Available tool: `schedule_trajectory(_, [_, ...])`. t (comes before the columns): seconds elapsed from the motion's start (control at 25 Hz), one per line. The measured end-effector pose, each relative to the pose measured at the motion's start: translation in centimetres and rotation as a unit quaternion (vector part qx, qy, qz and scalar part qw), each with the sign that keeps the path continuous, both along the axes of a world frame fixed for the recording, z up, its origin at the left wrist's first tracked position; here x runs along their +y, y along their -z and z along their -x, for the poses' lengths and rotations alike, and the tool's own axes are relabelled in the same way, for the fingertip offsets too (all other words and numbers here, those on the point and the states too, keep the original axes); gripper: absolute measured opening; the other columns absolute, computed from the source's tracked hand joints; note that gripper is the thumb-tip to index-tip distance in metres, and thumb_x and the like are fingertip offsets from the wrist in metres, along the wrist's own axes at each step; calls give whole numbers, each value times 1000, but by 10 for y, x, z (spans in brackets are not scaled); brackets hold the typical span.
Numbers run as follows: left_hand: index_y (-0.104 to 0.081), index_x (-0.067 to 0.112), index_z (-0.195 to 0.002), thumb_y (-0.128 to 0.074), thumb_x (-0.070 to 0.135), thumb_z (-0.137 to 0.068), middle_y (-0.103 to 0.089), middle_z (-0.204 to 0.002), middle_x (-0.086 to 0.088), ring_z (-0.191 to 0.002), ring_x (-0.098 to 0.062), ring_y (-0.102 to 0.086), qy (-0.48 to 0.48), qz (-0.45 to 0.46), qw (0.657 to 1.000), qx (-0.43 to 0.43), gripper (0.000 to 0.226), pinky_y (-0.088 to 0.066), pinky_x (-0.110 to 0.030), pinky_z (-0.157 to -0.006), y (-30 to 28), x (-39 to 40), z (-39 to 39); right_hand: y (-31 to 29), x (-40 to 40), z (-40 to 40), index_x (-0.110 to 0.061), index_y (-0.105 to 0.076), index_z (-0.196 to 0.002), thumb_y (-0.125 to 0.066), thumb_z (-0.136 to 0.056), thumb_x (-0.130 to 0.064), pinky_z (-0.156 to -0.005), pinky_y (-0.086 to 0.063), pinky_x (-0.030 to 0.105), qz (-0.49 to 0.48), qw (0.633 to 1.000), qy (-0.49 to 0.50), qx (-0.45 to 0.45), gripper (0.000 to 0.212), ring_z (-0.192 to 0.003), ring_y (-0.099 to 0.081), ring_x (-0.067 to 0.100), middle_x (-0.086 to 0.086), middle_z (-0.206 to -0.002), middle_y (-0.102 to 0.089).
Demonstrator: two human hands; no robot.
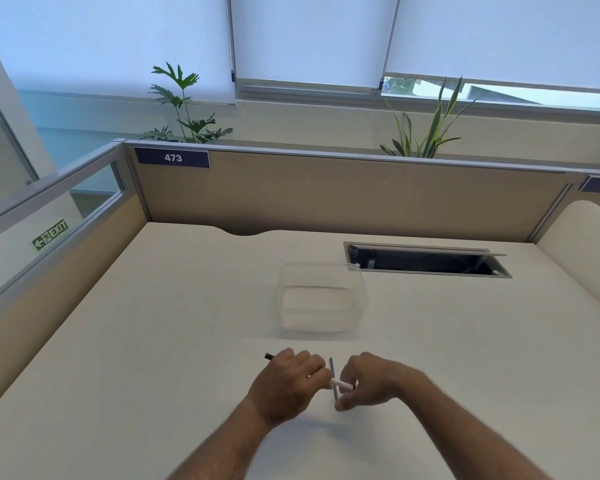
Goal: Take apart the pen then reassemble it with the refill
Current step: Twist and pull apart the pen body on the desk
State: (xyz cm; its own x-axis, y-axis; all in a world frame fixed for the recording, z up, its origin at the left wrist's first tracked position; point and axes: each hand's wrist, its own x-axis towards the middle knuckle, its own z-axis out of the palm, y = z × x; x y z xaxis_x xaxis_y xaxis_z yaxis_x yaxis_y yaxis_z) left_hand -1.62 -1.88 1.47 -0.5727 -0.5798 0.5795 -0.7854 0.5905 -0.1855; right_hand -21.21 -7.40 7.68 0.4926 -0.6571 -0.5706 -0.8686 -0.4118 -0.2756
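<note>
Fingers [314, 370] of the left hand [286, 384] are curled round the pen [342, 385], its dark end poking out at ten o'clock, its white end at four; the right hand [369, 384] pinches that white tip and also keeps a thin blue refill [333, 377] standing nearly upright between the two hands, crossing the pen; all this happens low over the desk [153, 341], the clear tub [321, 301] near at twelve o'clock. Which stage this is I can't tell; I'd judge the job now is at the tip; best to keep the barrel steady, twist gently, and mind the refill doesn't slip or bend.
</note>
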Motion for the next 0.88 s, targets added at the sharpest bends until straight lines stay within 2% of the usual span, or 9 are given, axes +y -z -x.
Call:
schedule_trajectory(0.12, [-58,21,-85,-54,29,-101,-60,-85,2,-64,-21,-46,-2,18,1000,9,18,-36,-33,-54,-3,-4,6,0,-6,-1,-15,-71,-101,-68,-77,-31,-74,-58,36,-22,1000,19,7,29,-92,-70,28,10,-105,-72])
schedule_trajectory(0.16, [-58,20,-86,-54,29,-100,-60,-86,2,-65,-21,-47,-8,22,1000,12,17,-36,-34,-54,-4,-6,6,1,-9,0,-15,-72,-102,-67,-78,-28,-71,-58,34,-38,999,32,-2,28,-89,-71,26,9,-103,-72])
schedule_trajectory(0.28, [-57,20,-87,-54,27,-100,-61,-84,2,-66,-22,-51,-38,23,999,14,15,-37,-34,-55,-5,-9,0,-2,-11,7,-15,-74,-94,-66,-80,-36,-59,-52,23,-62,994,59,-61,26,-64,-61,10,2,-81,-69])
schedule_trajectory(0.32, [-56,20,-86,-54,27,-100,-61,-83,2,-66,-22,-51,-46,21,999,15,15,-37,-34,-55,-5,-10,-4,-3,-12,9,-14,-74,-92,-64,-82,-37,-59,-50,22,-57,994,57,-75,26,-62,-59,8,4,-80,-71])
schedule_trajectory(0.4, [-56,20,-85,-54,27,-100,-60,-81,2,-65,-22,-51,-47,14,999,16,17,-36,-34,-54,-5,-11,-8,-3,-15,12,-12,-74,-90,-62,-87,-35,-64,-51,25,-35,995,39,-89,26,-67,-60,9,5,-84,-74])
schedule_trajectory(0.64, [-57,20,-85,-55,29,-99,-60,-80,2,-64,-21,-49,-44,4,999,15,17,-36,-33,-54,-5,-13,-10,-2,-19,15,-14,-76,-90,-62,-89,-28,-77,-59,34,-32,991,33,-129,21,-62,-62,1,-11,-71,-68])
schedule_trajectory(0.8, [-57,21,-86,-55,30,-99,-60,-80,2,-64,-21,-50,-36,5,999,7,16,-36,-32,-54,-8,-15,-10,-4,-23,18,-11,-76,-97,-63,-91,-23,-77,-63,36,-58,980,63,-179,18,-79,-70,14,4,-87,-75])
schedule_trajectory(0.88, [-57,21,-86,-55,30,-99,-60,-80,3,-64,-21,-50,-30,5,1000,5,16,-36,-32,-54,-9,-15,-9,-4,-24,18,-10,-76,-97,-65,-90,-21,-78,-63,38,-54,979,66,-183,17,-83,-73,22,9,-88,-75])
